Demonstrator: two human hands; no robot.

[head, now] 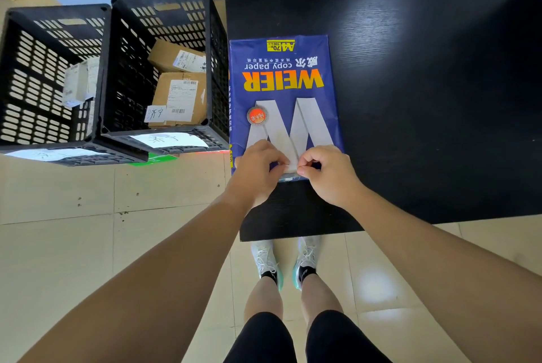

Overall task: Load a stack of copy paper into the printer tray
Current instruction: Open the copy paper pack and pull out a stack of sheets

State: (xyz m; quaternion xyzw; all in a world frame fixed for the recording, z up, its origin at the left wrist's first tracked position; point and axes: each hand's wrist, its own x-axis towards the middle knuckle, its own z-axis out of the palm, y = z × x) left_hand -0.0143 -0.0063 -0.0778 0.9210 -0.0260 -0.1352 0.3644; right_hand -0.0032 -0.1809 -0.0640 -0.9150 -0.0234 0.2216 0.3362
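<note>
Blue-wrapped flat ream of copy paper [286, 104] lies on our black wooden table [425, 99].
Our left hand [255, 170] and right hand [328, 175] pinch its near-edge wrapper flap; fingertips hide the seam.

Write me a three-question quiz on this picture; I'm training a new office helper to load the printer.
1. True or false: the blue ream of copy paper lies flat on the black table.
2. Which end of the ream do the left hand and right hand pinch? A. the far end B. the near end C. the long side
3. What does the right-hand black crate hold?

Key:
1. True
2. B
3. Cardboard parcels with shipping labels
</note>
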